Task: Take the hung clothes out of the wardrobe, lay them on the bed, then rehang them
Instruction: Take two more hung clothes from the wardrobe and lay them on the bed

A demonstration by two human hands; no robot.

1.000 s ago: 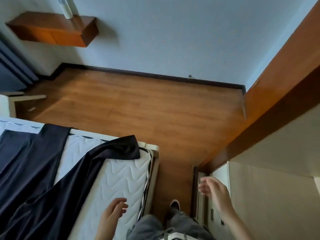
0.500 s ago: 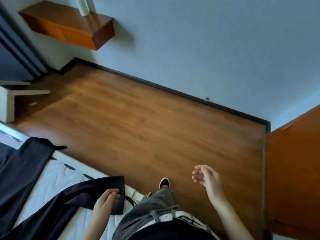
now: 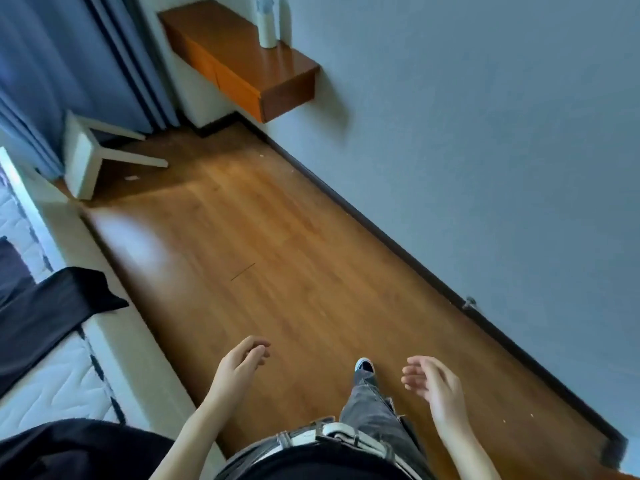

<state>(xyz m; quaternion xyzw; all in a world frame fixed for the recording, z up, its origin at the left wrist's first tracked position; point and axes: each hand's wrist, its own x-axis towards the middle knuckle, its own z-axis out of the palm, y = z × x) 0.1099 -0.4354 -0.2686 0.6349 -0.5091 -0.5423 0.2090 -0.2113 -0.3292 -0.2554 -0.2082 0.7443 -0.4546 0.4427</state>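
Observation:
A dark garment [image 3: 52, 306] lies spread across the white quilted bed [image 3: 59, 386] at the left edge, one corner hanging over the bed frame. My left hand [image 3: 239, 367] hovers over the wooden floor to the right of the bed, fingers loosely curled and holding nothing. My right hand [image 3: 436, 386] hangs further right, fingers apart and empty. Both hands are apart from the garment. The wardrobe is out of view.
Wooden floor [image 3: 277, 271] runs between the bed and a pale blue wall [image 3: 485, 133]. A wall-mounted wooden shelf [image 3: 242, 64] carries a white bottle [image 3: 268, 22]. A white stool [image 3: 90, 157] stands by blue curtains [image 3: 69, 64]. My leg and shoe [image 3: 363, 367] are below.
The view swung left, away from the wardrobe. My left hand let go of the garment's corner on the bed and moved out over the floor. The right hand stayed empty.

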